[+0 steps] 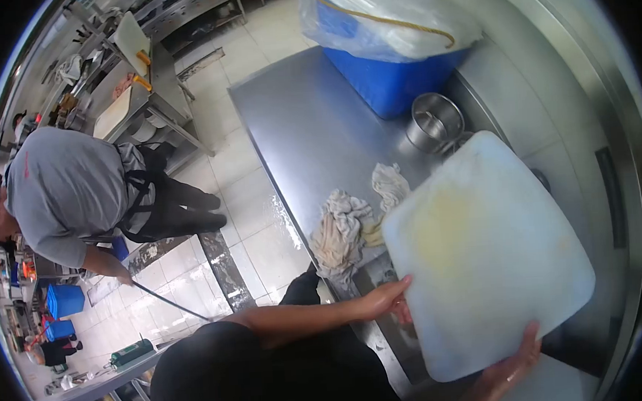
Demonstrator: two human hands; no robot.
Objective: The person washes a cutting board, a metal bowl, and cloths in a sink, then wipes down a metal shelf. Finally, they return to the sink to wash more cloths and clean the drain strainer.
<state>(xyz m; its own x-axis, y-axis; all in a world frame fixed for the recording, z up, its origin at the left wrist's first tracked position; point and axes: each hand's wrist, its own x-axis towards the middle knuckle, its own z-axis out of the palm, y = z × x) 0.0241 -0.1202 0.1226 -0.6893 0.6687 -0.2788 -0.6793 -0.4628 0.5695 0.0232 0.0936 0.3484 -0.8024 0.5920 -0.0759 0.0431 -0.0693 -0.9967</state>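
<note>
A large white cutting board (494, 263) with a yellowish stain is held tilted at the right. My left hand (389, 300) grips its left edge, the thumb on the front face and the other fingers partly hidden. At its lower edge, my right hand (518, 357) has a finger over the face, with the rest partly behind the board. Crumpled, stained cloths (340, 232) lie just left of the board on the steel counter (302, 128). Beyond the board's top edge stands a steel pot (436, 120).
A blue bin (394, 78) with plastic wrap over it stands at the back of the counter. On the left a person in a grey shirt (67, 190) bends over, one hand on a long handle (169, 301). A work table with cutting boards (113, 114) is behind them.
</note>
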